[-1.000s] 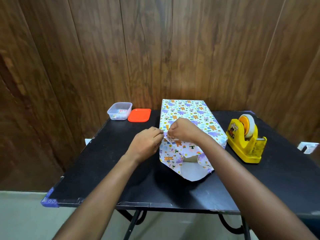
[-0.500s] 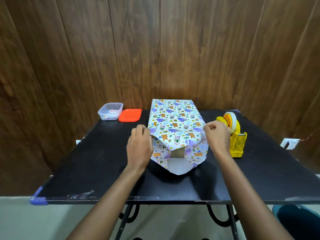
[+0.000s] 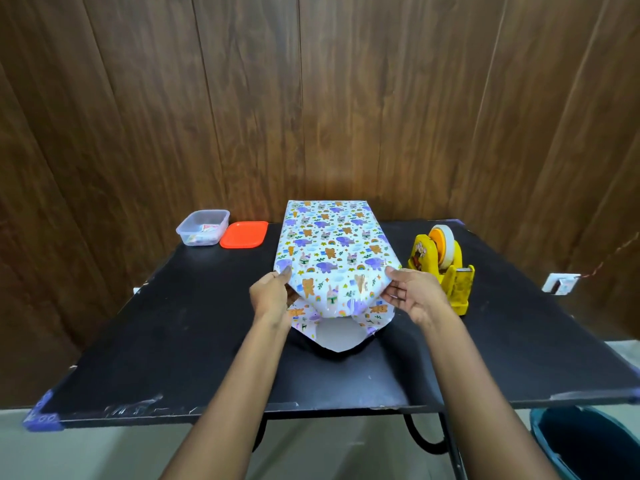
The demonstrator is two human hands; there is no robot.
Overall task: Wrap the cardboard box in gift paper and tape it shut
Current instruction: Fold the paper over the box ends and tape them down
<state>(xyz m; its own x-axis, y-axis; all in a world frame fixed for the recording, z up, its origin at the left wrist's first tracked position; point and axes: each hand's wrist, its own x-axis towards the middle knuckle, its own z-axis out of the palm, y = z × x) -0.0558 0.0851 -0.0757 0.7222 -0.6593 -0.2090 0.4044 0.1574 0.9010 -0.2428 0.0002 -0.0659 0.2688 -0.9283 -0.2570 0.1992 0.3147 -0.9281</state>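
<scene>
Left to right: a clear tub (image 3: 202, 232) with its orange lid (image 3: 244, 234) beside it at the black table's (image 3: 173, 323) far edge, the slip inside too small to read. At centre the wrapped box (image 3: 332, 237) lies with its long axis running away from me; my left hand (image 3: 272, 296) pinches the gift paper (image 3: 337, 296) at the near left corner, and my right hand (image 3: 410, 292) pinches it at the near right. A yellow tape dispenser (image 3: 443, 268) stands just right, its sticker illegible.
</scene>
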